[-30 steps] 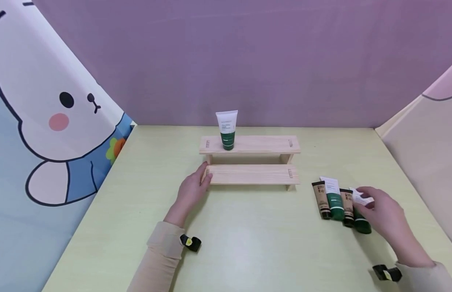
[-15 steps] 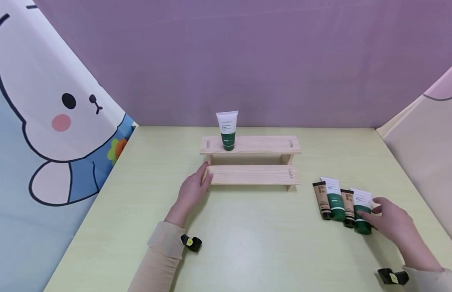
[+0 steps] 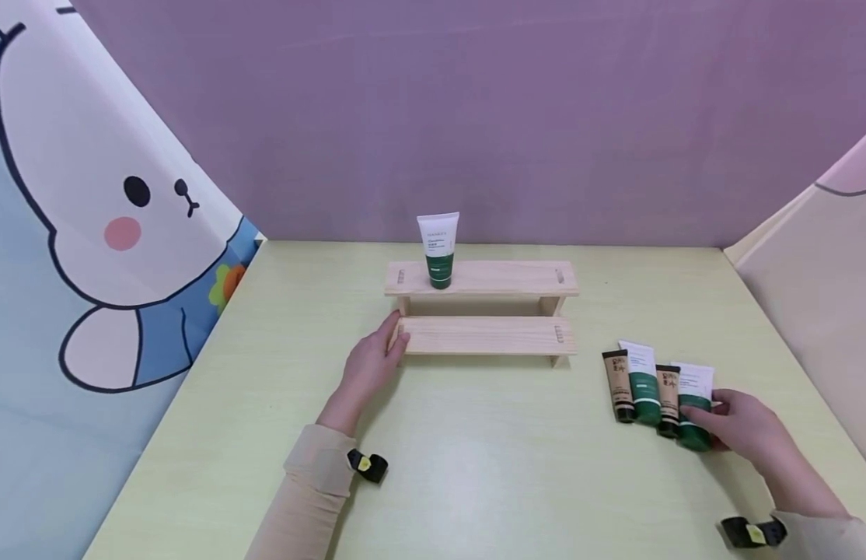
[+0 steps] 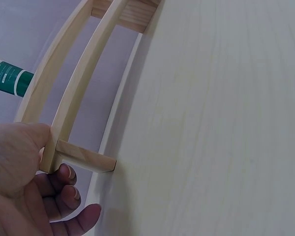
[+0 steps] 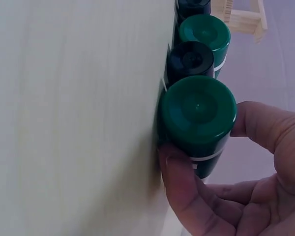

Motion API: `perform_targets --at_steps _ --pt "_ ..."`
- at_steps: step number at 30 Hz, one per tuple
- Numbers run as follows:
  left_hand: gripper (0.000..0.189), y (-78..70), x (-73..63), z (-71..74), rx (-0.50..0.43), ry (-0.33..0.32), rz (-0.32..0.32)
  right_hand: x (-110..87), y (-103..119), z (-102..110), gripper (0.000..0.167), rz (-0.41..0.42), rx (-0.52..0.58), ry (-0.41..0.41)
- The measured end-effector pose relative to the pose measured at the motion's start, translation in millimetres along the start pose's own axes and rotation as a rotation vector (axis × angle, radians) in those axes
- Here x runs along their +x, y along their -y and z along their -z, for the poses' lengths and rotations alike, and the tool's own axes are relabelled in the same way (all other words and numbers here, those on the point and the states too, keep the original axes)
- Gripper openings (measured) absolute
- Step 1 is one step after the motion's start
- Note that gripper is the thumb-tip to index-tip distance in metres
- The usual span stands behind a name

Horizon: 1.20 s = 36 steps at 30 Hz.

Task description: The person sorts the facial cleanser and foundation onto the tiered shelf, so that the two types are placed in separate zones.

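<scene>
My left hand (image 3: 368, 362) pinches the left end of the lower board of a two-step wooden shelf (image 3: 485, 336). In the left wrist view its thumb lies over the board (image 4: 83, 83) and the fingers curl beneath. A white-and-green squeeze tube (image 3: 439, 250) stands cap down on the upper step. At the right, my right hand (image 3: 748, 424) holds the rightmost white-and-green tube (image 3: 696, 383), which lies on the table. The right wrist view shows thumb and fingers on opposite sides of it, near its green cap (image 5: 199, 109).
Left of the held tube lie a brown tube (image 3: 667, 393), another white-and-green tube (image 3: 640, 381) and a second brown tube (image 3: 618, 385), side by side. A purple backdrop (image 3: 489, 117) rises behind the pale table (image 3: 461, 467); a cartoon-print cloth (image 3: 90, 327) borders the left.
My right hand has shifted from over the rightmost tube's upper part to its right side and lower, and now grips it. The left hand keeps its hold on the shelf.
</scene>
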State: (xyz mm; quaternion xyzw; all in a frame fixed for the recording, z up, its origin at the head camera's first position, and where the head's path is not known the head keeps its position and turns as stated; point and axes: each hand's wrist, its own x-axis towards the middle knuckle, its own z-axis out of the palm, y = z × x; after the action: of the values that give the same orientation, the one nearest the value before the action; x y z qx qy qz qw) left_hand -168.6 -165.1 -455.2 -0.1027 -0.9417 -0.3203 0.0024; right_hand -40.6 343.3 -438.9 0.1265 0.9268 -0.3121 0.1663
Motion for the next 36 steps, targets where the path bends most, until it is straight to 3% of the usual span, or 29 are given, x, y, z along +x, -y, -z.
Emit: perform_targets --at_steps 7,18,36 --pt "0.053 -1.1 -0.5 0.3 -0.003 -0.002 0.002 -6.1 2 1 0.084 0.023 -0.019 -0.080" --pt "0.054 -1.3 -0.4 -0.9 0.000 0.002 0.006 -14.2 16 1 0.068 0.179 -0.040 -0.332" --pt "0.055 -0.8 -0.4 -1.9 -0.003 0.002 0.017 -5.1 61 -4 0.067 0.326 0.098 -0.373"
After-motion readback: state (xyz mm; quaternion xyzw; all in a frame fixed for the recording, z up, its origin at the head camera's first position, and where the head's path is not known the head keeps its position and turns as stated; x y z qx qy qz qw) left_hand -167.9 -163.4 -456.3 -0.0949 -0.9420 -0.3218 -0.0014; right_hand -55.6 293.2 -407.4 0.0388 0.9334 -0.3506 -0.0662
